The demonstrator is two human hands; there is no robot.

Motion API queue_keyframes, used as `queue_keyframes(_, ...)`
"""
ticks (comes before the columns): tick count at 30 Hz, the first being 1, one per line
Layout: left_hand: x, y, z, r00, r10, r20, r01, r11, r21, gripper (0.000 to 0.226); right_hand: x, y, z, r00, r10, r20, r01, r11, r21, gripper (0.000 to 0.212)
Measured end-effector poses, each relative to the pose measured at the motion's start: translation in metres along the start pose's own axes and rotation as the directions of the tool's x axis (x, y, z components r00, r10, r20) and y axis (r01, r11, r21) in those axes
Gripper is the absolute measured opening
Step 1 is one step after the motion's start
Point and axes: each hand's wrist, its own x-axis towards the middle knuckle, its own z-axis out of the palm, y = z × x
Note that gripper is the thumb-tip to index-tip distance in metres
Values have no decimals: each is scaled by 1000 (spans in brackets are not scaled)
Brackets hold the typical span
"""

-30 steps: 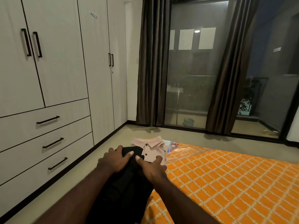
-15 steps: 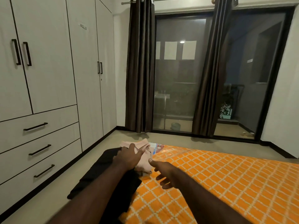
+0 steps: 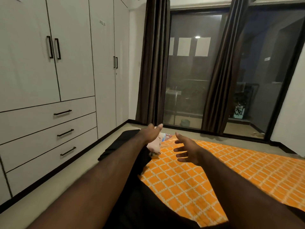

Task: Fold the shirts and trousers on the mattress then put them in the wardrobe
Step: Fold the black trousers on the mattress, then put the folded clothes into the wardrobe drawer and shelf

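The orange patterned mattress [image 3: 214, 171] lies on the floor and fills the lower right. A folded pale pink shirt [image 3: 155, 143] rests at its far left corner, partly hidden by my left arm. A black garment [image 3: 113, 146] spreads beside the shirt and hangs over the mattress's left edge onto the floor. My left hand [image 3: 151, 132] hovers above the pink shirt, fingers spread, holding nothing. My right hand [image 3: 187, 150] is raised over the mattress to the right of the shirt, fingers apart and empty. The white wardrobe [image 3: 69, 63] covers the left wall with its doors closed.
Three closed drawers [image 3: 49, 129] with black handles sit under the wardrobe doors. A strip of bare floor [image 3: 66, 184] runs between wardrobe and mattress. Dark curtains [image 3: 153, 63] flank a glass sliding door [image 3: 186, 80] ahead. A colourful packet [image 3: 167, 136] peeks out beyond the shirt.
Both hands let go of the black garment and lifted off it. The left hand moved up over the pink shirt, the right swung out over the mattress. The view tilted upward.
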Motion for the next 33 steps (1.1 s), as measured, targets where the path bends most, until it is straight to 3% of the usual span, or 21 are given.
queue_keyframes(12, -65, 52, -69, 997, 35, -62, -41, 994, -97, 86, -57, -39, 10, 992, -125, 33, 125, 992, 15, 76)
queue_keyframes(19, -98, 77, -96, 996, 24, -90, -34, 993, -117, 81, -58, -60, 21, 952, -234, 195, 193, 960, 205, 68)
queue_keyframes(27, -111, 29, -130, 988, -129, -82, 117, 982, -145, 84, -53, -93, 91, 896, -313, 316, 224, 932, 286, 71)
queue_keyframes(33, -119, -30, -169, 961, -236, -141, 199, 951, -239, 85, -60, -95, 122, 844, -334, 421, 249, 937, 245, 68)
